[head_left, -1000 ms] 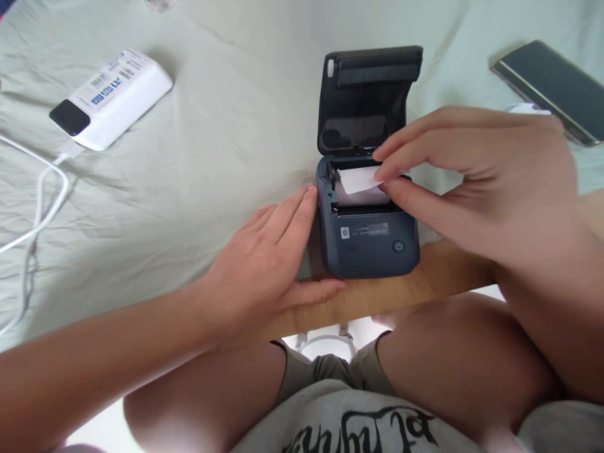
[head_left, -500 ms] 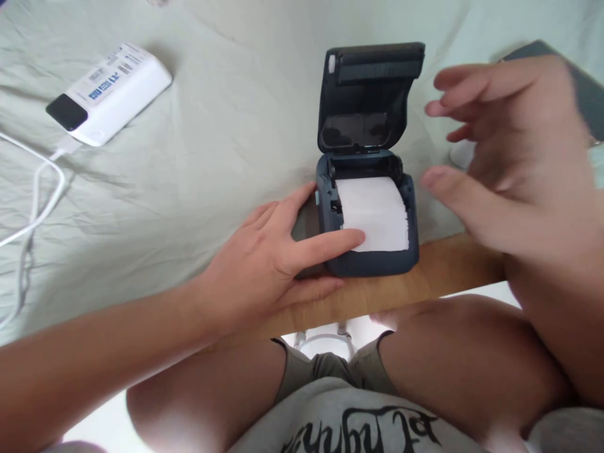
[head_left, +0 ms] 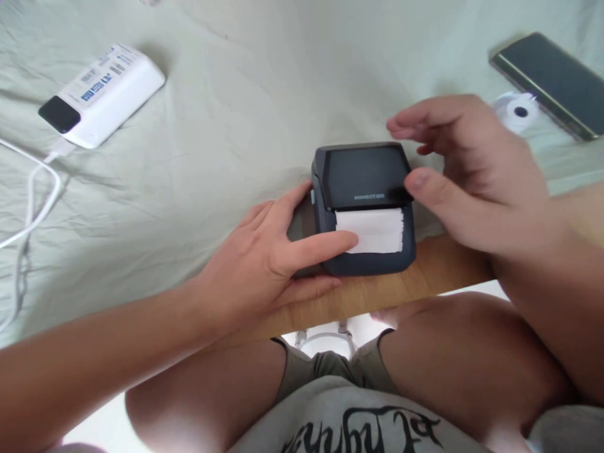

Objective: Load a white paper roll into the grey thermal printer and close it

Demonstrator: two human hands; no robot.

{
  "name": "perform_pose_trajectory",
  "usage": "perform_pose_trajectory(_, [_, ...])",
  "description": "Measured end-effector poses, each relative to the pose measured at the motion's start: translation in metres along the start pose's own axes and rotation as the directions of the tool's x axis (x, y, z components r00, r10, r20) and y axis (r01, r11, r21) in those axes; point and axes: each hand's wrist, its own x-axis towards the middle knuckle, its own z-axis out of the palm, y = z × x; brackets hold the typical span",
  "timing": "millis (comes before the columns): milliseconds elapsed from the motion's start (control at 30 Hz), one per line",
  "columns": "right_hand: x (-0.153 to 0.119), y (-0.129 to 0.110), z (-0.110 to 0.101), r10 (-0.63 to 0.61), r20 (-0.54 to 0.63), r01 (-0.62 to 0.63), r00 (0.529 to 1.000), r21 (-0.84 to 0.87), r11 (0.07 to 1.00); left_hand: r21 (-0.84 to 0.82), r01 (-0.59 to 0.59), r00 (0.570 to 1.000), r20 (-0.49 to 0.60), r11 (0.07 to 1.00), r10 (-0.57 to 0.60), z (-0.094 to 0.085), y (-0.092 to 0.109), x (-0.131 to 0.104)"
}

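Observation:
A dark blue label printer (head_left: pixel 365 170) with a glossy black lid sits at the table's front edge, its lid down. A strip of white paper (head_left: pixel 377 231) with a ragged right side comes out from under the lid and lies over the front. My left hand (head_left: pixel 268 251) steadies the printer from the left; one finger presses on the paper, with the thumb by the front corner and other fingers against the side. At the right, my right hand (head_left: pixel 486 170) is open with nothing in it, fingers apart and thumb tip by the lid's right edge.
A white power bank (head_left: pixel 113 94) with a plugged-in white cable (head_left: pixel 59 182) lies at the left. Beyond my right hand are a small white roll (head_left: pixel 519 112) and a dark phone (head_left: pixel 552 82). The pale cloth (head_left: pixel 212 113) stops short of the wooden table edge (head_left: pixel 377 292).
The printer's lid has swung from raised to down over the paper. My right hand has moved left and closer to the printer, uncovering the white roll. My left hand keeps its place.

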Motion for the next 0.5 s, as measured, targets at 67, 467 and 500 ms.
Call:
perform_pose_trajectory(67, [0.002,0.001,0.004,0.047,0.084,-0.056,0.995,0.11,0.992,0.003,0.028,1.0,-0.01,1.0,-0.028,0.001,0.001,0.0])
perform_pose_trajectory(467, [0.015,0.013,-0.002,0.112,0.257,-0.185,0.96,0.277,0.943,0.024,0.007,0.999,-0.043,1.0,-0.006,0.009,0.001,0.001])
perform_pose_trajectory(500, [0.015,0.012,-0.003,0.12,0.258,-0.191,0.959,0.275,0.942,0.028,0.006,0.999,-0.045,1.0,-0.005,0.009,0.001,0.001])
